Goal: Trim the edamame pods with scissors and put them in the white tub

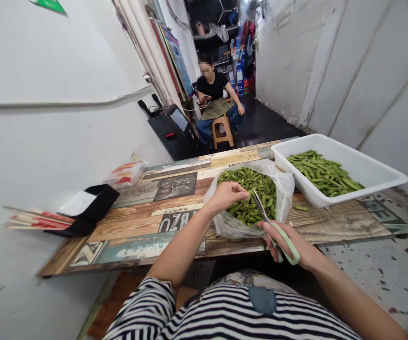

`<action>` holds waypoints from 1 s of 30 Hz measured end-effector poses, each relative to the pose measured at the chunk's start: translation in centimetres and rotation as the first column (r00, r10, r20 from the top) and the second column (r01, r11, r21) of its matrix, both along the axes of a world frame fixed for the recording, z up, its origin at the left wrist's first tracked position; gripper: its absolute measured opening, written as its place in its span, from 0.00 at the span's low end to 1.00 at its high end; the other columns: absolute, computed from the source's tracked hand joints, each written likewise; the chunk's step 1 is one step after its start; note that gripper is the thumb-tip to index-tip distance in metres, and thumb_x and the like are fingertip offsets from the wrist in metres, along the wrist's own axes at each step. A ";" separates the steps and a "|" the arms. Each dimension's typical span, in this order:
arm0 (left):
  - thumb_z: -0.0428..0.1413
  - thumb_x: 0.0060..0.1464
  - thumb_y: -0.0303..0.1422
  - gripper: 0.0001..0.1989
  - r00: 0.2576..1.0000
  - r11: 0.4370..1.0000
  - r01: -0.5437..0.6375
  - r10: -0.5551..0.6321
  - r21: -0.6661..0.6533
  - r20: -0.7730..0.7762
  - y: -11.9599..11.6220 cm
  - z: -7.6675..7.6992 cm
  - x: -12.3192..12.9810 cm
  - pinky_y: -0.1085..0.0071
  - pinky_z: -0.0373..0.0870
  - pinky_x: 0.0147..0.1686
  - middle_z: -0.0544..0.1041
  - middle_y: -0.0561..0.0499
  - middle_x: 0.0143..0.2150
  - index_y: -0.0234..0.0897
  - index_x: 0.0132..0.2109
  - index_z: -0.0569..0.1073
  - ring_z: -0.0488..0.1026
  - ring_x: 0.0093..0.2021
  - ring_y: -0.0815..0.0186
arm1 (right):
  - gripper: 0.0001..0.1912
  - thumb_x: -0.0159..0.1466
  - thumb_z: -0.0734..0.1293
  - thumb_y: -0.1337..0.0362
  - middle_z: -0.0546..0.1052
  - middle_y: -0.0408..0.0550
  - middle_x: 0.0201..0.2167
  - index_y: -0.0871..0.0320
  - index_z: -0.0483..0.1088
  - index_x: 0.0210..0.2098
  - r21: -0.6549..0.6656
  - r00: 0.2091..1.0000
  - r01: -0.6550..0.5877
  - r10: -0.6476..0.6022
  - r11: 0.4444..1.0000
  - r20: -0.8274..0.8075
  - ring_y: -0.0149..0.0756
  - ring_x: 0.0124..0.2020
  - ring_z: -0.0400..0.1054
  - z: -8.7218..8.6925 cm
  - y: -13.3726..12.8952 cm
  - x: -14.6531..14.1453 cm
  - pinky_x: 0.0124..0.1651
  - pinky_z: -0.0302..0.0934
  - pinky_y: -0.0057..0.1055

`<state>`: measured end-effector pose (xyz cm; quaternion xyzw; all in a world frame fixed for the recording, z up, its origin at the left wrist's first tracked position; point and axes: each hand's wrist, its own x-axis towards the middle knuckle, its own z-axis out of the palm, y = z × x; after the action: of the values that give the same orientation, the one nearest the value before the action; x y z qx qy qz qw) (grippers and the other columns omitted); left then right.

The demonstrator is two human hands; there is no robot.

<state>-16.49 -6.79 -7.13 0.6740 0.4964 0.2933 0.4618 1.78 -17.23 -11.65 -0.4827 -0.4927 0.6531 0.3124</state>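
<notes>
My right hand (pixel 285 241) grips a pair of scissors (pixel 284 241) with pale green handles, its fingers in the loops. The scissor blades point up and away, over a clear plastic bag (pixel 285 189) full of green edamame pods (pixel 244 215). Above the same bag, my left hand (pixel 229 194) is closed in a pinch beside the blade tips. A small bit of green pod shows at its fingertips, mostly hidden. To the right, a white plastic tub (pixel 356 196) contains more edamame pods (pixel 319 172).
A single pod (pixel 300 208) lies on the wood-patterned table (pixel 129 231) between bag and tub. On the left are a black holder (pixel 101 203) with chopsticks (pixel 41 221) and a red-and-white packet (pixel 124 174). Beyond the table, a person (pixel 216 92) sits with a phone near a plastic stool (pixel 222 132).
</notes>
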 end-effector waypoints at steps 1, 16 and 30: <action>0.60 0.45 0.34 0.09 1.000 1.000 0.012 -0.012 -0.011 0.015 -0.3 0.1 0.1 0.75 0.63 0.29 0.76 0.49 0.24 0.31 0.27 0.74 0.68 0.24 0.72 | 0.23 0.58 0.61 0.42 0.64 0.36 0.18 0.57 0.61 0.29 0.010 1.000 -0.001 0.001 1.000 0.009 0.25 0.15 0.60 0.1 0.0 -0.1 0.17 0.59 0.23; 0.58 0.45 0.28 0.10 0.961 0.944 -0.005 0.095 -0.329 0.260 2.0 -0.6 -1.4 0.81 0.43 0.14 0.77 0.48 0.29 0.30 0.37 0.69 0.57 0.16 0.81 | 0.22 0.56 0.64 0.43 0.63 0.34 0.15 0.57 0.62 0.29 -0.036 0.997 0.058 -0.057 0.998 0.050 0.24 0.10 0.57 -0.1 -0.4 -0.1 0.11 0.56 0.22; 0.62 0.44 0.29 0.10 0.842 0.929 -0.064 0.245 -0.363 0.480 0.6 -0.4 1.6 0.81 0.42 0.13 0.75 0.47 0.24 0.29 0.30 0.68 0.63 0.17 0.79 | 0.24 0.60 0.58 0.41 0.65 0.37 0.16 0.57 0.59 0.25 0.058 0.996 0.038 -0.033 0.998 -0.077 0.27 0.15 0.61 0.5 0.2 -0.5 0.20 0.59 0.25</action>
<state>-14.84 -6.17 -7.58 0.4392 0.4496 0.4122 0.6596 1.32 -17.07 -11.16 -0.4567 -0.4912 0.6503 0.3567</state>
